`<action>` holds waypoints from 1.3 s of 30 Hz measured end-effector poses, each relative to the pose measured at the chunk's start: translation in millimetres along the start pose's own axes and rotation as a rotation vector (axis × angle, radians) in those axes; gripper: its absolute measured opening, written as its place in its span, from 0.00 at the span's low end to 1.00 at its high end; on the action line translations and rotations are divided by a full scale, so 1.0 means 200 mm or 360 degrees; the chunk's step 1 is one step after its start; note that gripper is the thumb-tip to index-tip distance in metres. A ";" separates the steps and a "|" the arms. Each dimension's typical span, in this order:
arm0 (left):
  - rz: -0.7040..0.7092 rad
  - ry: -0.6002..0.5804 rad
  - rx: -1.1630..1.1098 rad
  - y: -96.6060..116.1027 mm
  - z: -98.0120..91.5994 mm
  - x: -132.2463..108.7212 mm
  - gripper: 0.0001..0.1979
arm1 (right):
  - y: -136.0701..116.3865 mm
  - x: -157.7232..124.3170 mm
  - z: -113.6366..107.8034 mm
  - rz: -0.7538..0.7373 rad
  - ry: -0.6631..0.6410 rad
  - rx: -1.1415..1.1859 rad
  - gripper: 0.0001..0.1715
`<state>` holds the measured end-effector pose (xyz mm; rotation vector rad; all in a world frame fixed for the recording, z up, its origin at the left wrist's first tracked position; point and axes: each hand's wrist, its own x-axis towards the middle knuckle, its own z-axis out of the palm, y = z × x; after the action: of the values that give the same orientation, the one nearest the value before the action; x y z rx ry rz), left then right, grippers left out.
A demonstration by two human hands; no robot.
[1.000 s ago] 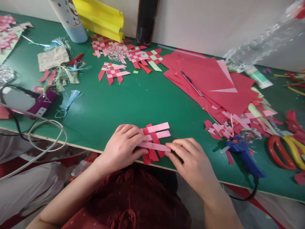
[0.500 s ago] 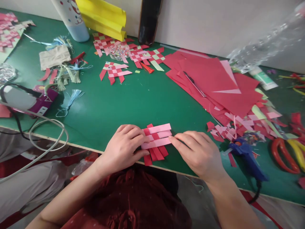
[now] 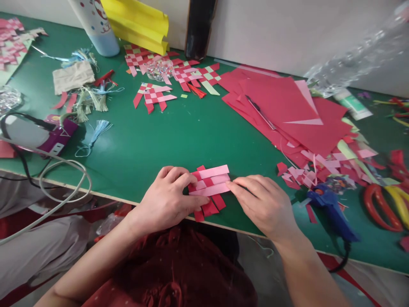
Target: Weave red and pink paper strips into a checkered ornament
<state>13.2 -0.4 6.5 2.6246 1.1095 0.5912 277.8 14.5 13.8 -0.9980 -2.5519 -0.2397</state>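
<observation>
- The weave [image 3: 209,185] lies flat on the green bench [image 3: 191,136], close to the near edge and about at its middle, between the two hands.
- The left hand [image 3: 166,200] holds the left part of the weave. Its fingers are bent over the strip ends and the thumb lies on the lower red ends.
- The right hand [image 3: 265,204] has its fingers bent and drawn together. The tips press the right end of the lowest strip [image 3: 211,190]. Whether the thumb goes under the paper, I cannot tell.
- Three pink strips [image 3: 213,171] already go across the red strips [image 3: 212,207], and they sit tight one beside the other.
- The lower ends of the red strips are free and uncovered, so I judge the weave only partly filled.
- The woven pieces [image 3: 153,94] near the far edge show more rows. By this measure some rows are missing in the piece in hand, and its ends are not trimmed.
- A blue glue gun [image 3: 332,209] lies near the right hand, toward the near right part of the bench. Scissors [image 3: 380,204] lie further right.
- Red sheets [image 3: 281,106] with a pen [image 3: 260,113] on them lie at the far right, and cut scraps [image 3: 319,170] are below them.
- A tassel [image 3: 92,136] and a purple device [image 3: 47,134] are at the left edge, well apart from the hands.
</observation>
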 end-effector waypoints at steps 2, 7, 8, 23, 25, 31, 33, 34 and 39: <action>-0.0001 -0.0017 -0.0019 0.00 0.00 0.00 0.15 | 0.00 -0.01 0.01 0.0016 0.0012 -0.0008 0.11; -0.0015 -0.0028 -0.0030 0.00 0.00 0.00 0.16 | 0.00 -0.02 0.01 0.0053 0.0033 0.0038 0.11; -0.0013 -0.0022 -0.0031 0.00 0.00 0.00 0.16 | 0.00 -0.03 0.01 0.0072 0.0039 0.0065 0.11; 0.0000 0.0072 -0.0221 0.01 -0.04 -0.01 0.14 | -0.11 -0.06 0.00 0.0533 0.0205 0.0355 0.16; 0.0045 -0.0029 -0.0167 0.00 -0.06 -0.01 0.23 | -0.13 -0.06 -0.02 0.0514 0.0237 0.0355 0.17; 0.0253 -0.0350 0.0023 -0.01 -0.09 0.02 0.48 | -0.19 -0.10 -0.04 0.0450 0.0254 0.0434 0.19; 0.0266 -0.0423 0.0040 -0.02 -0.09 0.02 0.46 | -0.21 -0.11 -0.05 0.0445 0.0248 0.0480 0.19; 0.0264 -0.0448 0.0047 -0.02 -0.08 0.02 0.45 | -0.22 -0.11 -0.05 0.0438 0.0234 0.0495 0.19; 0.0276 -0.0446 0.0067 -0.04 -0.05 0.01 0.44 | -0.33 -0.08 -0.03 0.0308 0.0108 0.0428 0.19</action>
<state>5.2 7.5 12.4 2.7501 0.8254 0.2212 245.5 -44.6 11.1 -1.0991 -2.3292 0.1186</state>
